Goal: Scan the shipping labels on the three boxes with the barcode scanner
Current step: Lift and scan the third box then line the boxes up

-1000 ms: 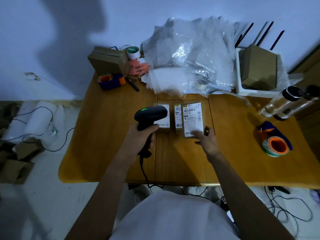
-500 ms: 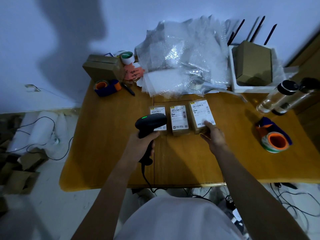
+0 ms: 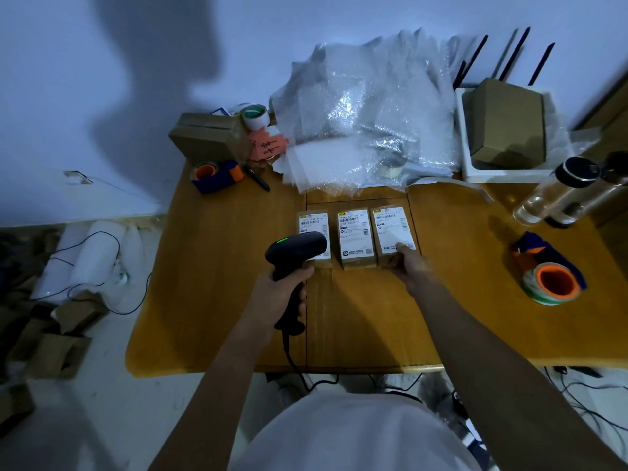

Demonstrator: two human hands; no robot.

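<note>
Left fingers (image 3: pixel 300 295) wrapped around scanner (image 3: pixel 296 248); right fingers (image 3: pixel 401 249) resting flat on 3 o'clock box (image 3: pixel 394 232). Three boxes lined up, scans seemingly all left.

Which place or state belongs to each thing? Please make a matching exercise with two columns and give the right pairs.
Things:
1. barcode scanner
2. right box
3. water bottle
4. tape roll with orange core

Places or states:
A. lies on its side at the table's right edge
B. touched by the right hand
C. held in the left hand, over the left box
D. stands right of the three boxes, nearer the person

Pairs: 1-C, 2-B, 3-A, 4-D
</note>
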